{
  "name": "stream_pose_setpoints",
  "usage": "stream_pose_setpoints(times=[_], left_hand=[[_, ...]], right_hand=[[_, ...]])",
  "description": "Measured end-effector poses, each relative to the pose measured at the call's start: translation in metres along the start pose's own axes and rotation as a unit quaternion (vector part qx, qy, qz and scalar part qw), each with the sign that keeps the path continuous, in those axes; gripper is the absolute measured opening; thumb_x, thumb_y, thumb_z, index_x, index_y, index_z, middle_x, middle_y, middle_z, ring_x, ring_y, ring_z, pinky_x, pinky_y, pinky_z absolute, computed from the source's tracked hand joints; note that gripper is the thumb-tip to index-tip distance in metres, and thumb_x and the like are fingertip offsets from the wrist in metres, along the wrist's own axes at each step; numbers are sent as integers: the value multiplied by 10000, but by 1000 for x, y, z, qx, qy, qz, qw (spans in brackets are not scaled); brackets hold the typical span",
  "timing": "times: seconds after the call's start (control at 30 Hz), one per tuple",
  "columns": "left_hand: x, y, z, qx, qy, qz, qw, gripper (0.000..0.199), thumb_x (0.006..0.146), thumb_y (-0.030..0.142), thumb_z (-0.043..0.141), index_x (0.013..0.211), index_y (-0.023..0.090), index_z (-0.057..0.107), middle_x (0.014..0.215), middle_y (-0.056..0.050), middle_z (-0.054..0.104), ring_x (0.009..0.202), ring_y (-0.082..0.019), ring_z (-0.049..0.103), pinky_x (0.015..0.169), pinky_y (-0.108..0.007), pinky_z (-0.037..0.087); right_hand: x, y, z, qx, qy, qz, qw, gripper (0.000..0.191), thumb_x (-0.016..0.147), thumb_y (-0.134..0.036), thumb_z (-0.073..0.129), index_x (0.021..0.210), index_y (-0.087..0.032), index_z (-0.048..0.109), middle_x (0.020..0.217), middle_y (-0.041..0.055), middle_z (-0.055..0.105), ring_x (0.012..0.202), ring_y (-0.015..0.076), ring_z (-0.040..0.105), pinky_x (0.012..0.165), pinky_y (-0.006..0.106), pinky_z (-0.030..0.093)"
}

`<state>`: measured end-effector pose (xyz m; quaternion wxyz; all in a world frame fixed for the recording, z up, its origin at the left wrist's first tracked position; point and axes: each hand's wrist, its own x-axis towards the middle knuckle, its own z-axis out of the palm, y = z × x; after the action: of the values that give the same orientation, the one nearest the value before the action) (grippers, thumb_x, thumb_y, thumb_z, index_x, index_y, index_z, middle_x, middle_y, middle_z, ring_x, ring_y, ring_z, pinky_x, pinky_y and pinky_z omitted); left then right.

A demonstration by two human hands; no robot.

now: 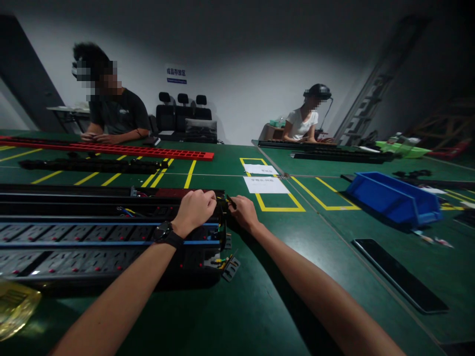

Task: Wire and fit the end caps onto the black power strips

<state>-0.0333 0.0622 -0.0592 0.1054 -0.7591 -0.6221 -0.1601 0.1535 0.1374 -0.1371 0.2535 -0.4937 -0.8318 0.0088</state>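
Note:
Several long black power strips (pixel 92 257) lie side by side in front of me, their sockets facing up. My left hand (pixel 195 210), with a black watch at the wrist, is closed at the right end of the farther strips; whatever its fingertips pinch is hidden. Just to the right, my right hand (pixel 243 211) pinches a small dark piece (pixel 231 201) against that end. Thin yellow wiring shows between the two hands. A grey end cap (pixel 230 268) hangs tilted on green and yellow wires from the nearest strip.
A blue bin (pixel 393 198) and a black phone (pixel 401 274) are to the right. White paper sheets (pixel 265 185) lie beyond my hands. A red slotted rail (pixel 148 151) crosses the far left. Two people sit across the green table; yellow plastic (pixel 17 309) lies near left.

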Motion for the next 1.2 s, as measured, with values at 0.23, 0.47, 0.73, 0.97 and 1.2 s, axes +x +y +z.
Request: stream_pose_setpoints(times=[0.23,0.47,0.73,0.97,1.2], left_hand=[[0,-1,1,-8,9,7,1000,325,983,248,435,958,201,756,869,-96,727,802,-229,652,800,-357,480],[0,0,0,-12,2,-1,1000,314,979,241,450,957,203,760,881,-89,733,815,-219,661,821,-341,485],[0,-2,4,-4,11,9,1000,316,994,248,442,951,205,752,873,-83,737,814,-224,674,803,-342,484],[1,-1,3,-1,7,8,1000,306,993,244,451,978,195,752,891,-93,741,836,-224,679,820,-347,489],[-1,0,3,-5,9,5,1000,303,997,241,458,978,196,757,888,-95,742,822,-223,678,809,-345,492]], right_hand=[[2,4,5,32,-3,23,999,158,989,-222,572,945,-190,720,954,79,735,869,206,648,768,272,426],[1,4,2,98,-4,65,993,411,941,-301,668,1333,-176,657,1120,109,775,997,244,711,854,299,498],[15,-2,-63,88,84,85,989,378,891,-256,563,1237,-152,673,770,28,665,708,207,600,665,302,399],[-26,-34,-110,246,-164,-123,947,298,995,-340,556,1184,-190,729,798,12,683,699,169,603,655,271,425],[-93,-30,-81,226,-175,-115,951,383,1086,-418,460,1375,-242,639,1221,110,713,1089,250,667,945,371,491]])
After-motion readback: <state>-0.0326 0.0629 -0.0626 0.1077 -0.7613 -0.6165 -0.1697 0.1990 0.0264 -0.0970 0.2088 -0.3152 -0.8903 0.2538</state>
